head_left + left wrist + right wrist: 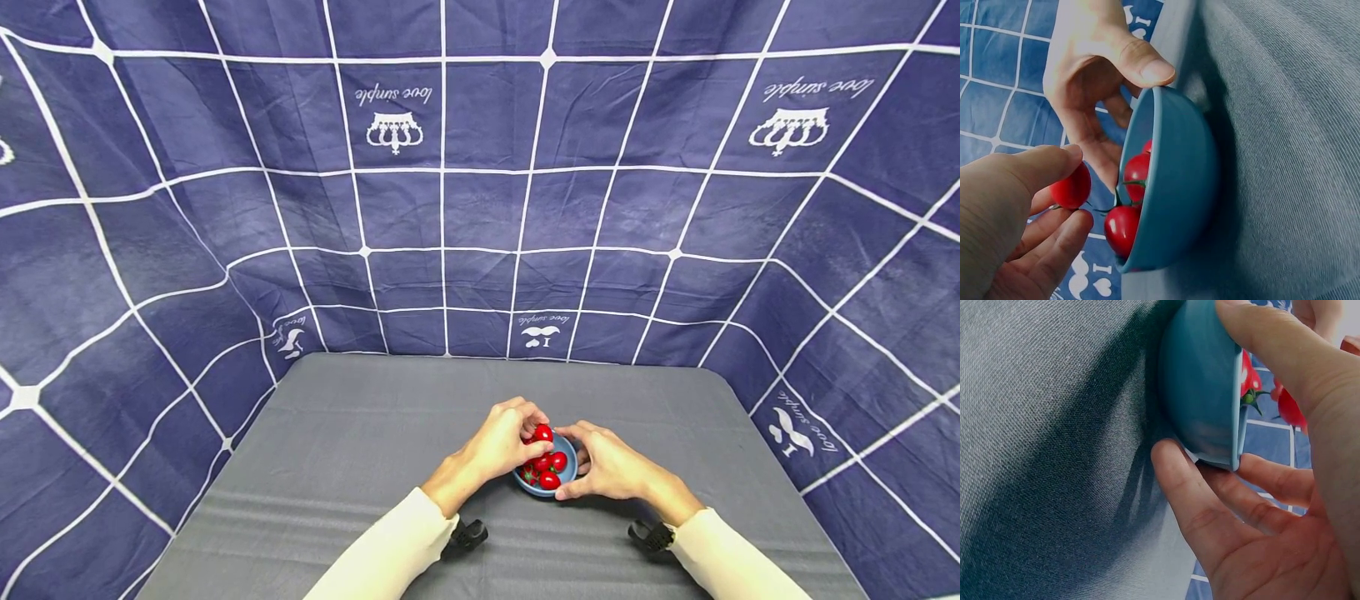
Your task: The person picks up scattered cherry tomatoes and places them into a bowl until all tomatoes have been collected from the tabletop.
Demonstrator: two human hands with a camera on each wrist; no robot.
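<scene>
A small blue bowl [567, 472] stands on the grey tabletop with several red cherry tomatoes [550, 481] inside, some with green stems. Thumb and fingers of my left hand [501, 443] pinch a single cherry tomato [1072, 186], which hangs just outside the rim in the left wrist view and over the bowl in the head view. From the right side my right hand [617, 467] holds the bowl, thumb at the near rim and fingers spread round the far side. The right wrist view shows the bowl's outer wall [1200, 387] between that thumb and the fingers.
Grey cloth [360, 450] covers the table all round the bowl. Blue curtains with white grid lines [480, 208] hang behind the table and along both sides. Black straps [470, 534] sit at both wrists, by the cream sleeves.
</scene>
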